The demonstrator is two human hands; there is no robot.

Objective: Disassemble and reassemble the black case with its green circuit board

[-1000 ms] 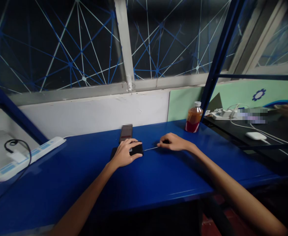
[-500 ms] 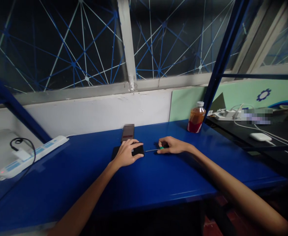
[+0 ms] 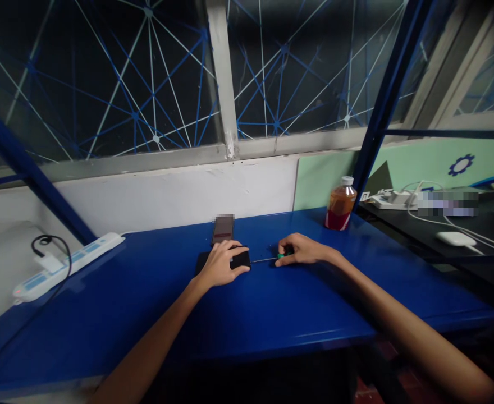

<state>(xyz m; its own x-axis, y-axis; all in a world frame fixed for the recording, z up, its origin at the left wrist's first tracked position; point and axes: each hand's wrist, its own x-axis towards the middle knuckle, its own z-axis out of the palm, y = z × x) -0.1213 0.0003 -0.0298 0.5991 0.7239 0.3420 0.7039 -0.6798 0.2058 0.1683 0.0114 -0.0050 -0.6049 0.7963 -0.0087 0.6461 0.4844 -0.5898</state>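
A flat black object (image 3: 241, 258) lies on the blue table (image 3: 264, 308), its left part under my left hand (image 3: 220, 264), which grips it with thumb and fingers along its edges. My right hand (image 3: 300, 249) pinches the green handle of a screwdriver (image 3: 265, 260). Its thin metal shaft points left, and the tip meets the right edge of the black object. Just behind my left hand lies a dark phone-like slab (image 3: 223, 229).
A bottle with orange drink and a red lower part (image 3: 340, 205) stands at the back right. At the left lies a white power strip (image 3: 70, 266) with a black cable. Blue frame posts rise on both sides. A black table (image 3: 432, 224) with chargers and cables adjoins at right.
The whole view has shifted slightly, so everything sits a little further right. My hands keep nearly the same grips, with slightly more of the shaft showing between them.
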